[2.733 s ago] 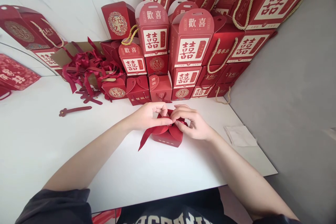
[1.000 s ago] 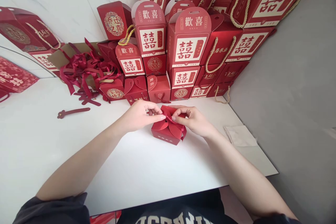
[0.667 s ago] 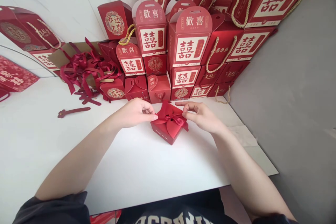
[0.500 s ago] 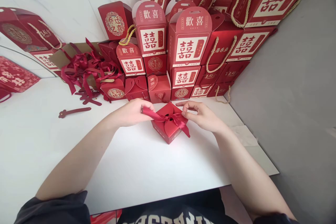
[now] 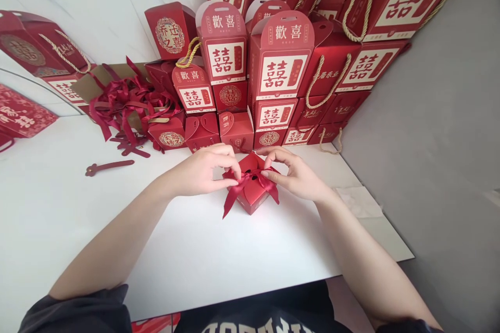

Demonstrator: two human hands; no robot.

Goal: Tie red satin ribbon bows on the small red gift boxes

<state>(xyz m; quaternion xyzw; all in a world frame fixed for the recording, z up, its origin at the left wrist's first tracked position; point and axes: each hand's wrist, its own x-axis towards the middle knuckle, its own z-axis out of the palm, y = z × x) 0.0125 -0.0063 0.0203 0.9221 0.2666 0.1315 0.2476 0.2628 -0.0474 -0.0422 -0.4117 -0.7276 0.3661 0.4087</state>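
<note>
A small red gift box rests on the white table with one corner toward me. Across its top runs a dark red satin ribbon, knotted near the middle, with a tail hanging down on either side. My left hand pinches the ribbon between thumb and fingers just left of the knot. On the other side, my right hand has thumb and forefinger closed on the ribbon right of the knot. Parts of the ribbon loops are hidden behind the fingers.
Stacked red gift boxes stand along the back. At the left, an open carton overflows with loose ribbons. A dark red strap with a flower-shaped end lies on the white table. A grey wall rises at the right.
My left hand has moved right, toward the knot, and the left ribbon tail now hangs down over the box's front. My right hand has shifted slightly inward along the ribbon.
</note>
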